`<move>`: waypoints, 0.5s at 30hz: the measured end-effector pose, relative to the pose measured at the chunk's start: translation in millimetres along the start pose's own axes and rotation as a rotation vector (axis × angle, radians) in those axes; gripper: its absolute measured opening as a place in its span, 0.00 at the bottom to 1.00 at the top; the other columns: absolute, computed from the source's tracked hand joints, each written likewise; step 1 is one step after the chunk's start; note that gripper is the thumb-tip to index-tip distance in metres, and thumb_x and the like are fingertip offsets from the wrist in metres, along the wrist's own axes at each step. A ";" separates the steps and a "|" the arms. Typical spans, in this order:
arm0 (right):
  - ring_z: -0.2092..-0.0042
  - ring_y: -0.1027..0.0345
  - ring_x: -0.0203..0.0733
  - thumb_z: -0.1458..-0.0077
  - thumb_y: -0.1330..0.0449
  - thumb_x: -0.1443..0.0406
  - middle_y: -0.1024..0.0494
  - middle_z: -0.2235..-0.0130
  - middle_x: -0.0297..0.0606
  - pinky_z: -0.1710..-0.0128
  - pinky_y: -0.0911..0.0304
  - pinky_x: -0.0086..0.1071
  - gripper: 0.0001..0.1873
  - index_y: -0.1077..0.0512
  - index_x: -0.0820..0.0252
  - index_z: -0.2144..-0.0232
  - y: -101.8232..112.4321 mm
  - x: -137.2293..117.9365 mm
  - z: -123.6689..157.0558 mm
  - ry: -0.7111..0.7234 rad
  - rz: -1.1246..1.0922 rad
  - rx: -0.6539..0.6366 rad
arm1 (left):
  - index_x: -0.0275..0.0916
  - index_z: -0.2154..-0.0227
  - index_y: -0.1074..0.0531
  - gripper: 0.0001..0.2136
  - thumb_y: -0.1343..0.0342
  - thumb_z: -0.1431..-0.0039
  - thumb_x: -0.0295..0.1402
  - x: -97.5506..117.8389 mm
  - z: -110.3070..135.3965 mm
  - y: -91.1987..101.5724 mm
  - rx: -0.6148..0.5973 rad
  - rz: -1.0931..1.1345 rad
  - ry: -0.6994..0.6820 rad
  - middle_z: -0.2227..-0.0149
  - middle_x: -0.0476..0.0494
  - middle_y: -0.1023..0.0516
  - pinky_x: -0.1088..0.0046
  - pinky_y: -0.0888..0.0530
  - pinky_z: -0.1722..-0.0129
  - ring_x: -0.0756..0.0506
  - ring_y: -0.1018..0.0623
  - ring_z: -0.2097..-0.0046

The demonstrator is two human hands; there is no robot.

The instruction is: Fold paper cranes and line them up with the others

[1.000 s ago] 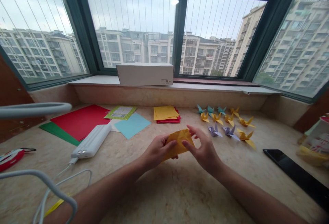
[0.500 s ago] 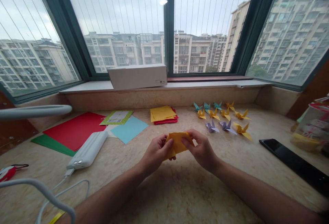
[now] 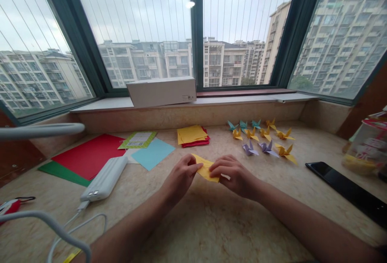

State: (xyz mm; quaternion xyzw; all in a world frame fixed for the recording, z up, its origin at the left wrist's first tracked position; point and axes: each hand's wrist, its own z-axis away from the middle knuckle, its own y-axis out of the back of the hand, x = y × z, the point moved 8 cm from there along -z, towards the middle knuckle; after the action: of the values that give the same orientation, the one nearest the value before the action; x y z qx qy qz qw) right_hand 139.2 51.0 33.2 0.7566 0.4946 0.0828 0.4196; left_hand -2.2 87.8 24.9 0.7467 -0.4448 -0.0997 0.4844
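A piece of folded yellow origami paper is held between my two hands above the stone counter. My left hand pinches its left end with thumb and fingers. At the other end, my right hand grips the paper, its fingers lying over the top. Parts of the folds are covered by my fingers. Beyond my right hand stand several finished paper cranes: teal ones, yellow ones and purple ones. Past my hands lies a stack of yellow sheets over red sheets.
Left of my hands lie a light blue sheet, a green-edged packet, red paper, green paper and a white power bank with a cable. Rightward are a black phone and a plastic tub. A white box sits on the sill.
The yellow paper has been turned and tilted, with its right end now lower. My right hand has shifted from a thumb-on-top hold to fingers over the paper. Both hands still hold it.
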 end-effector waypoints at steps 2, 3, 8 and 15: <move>0.56 0.27 0.40 0.43 0.39 0.70 0.18 0.60 0.34 0.51 0.40 0.39 0.07 0.23 0.53 0.64 -7.2 2.3 2.3 -0.005 0.028 -0.096 | 0.40 0.58 0.22 0.13 0.53 0.34 0.29 0.7 0.2 -7.4 -0.081 0.009 0.003 0.62 0.43 0.27 0.70 0.27 0.58 0.47 0.26 0.60; 0.57 0.27 0.40 0.43 0.39 0.70 0.18 0.60 0.34 0.51 0.40 0.39 0.07 0.23 0.52 0.64 -9.8 4.0 3.8 -0.011 0.037 -0.131 | 0.39 0.58 0.22 0.14 0.53 0.35 0.27 1.8 0.5 -11.0 -0.118 0.018 -0.003 0.61 0.42 0.26 0.70 0.27 0.57 0.46 0.25 0.59; 0.58 0.26 0.40 0.41 0.40 0.68 0.18 0.63 0.34 0.54 0.40 0.37 0.06 0.22 0.53 0.64 -18.2 13.5 9.7 -0.065 0.026 -0.222 | 0.39 0.66 0.21 0.14 0.50 0.44 0.20 10.2 3.3 -24.2 -0.251 -0.003 -0.100 0.58 0.41 0.21 0.67 0.28 0.53 0.43 0.24 0.56; 0.69 0.29 0.38 0.40 0.42 0.65 0.20 0.70 0.34 0.66 0.39 0.30 0.08 0.22 0.58 0.68 -23.0 39.5 13.0 -0.336 -0.047 -0.193 | 0.39 0.66 0.23 0.11 0.51 0.39 0.23 21.1 4.9 -27.6 -0.295 0.057 -0.192 0.58 0.41 0.19 0.63 0.31 0.48 0.43 0.23 0.52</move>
State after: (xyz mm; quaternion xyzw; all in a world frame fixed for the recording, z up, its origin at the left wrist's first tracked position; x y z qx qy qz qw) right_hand 150.2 79.8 -3.0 0.7044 0.4247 -0.0073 0.5686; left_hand 23.0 72.3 5.9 0.6417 -0.4903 -0.2212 0.5467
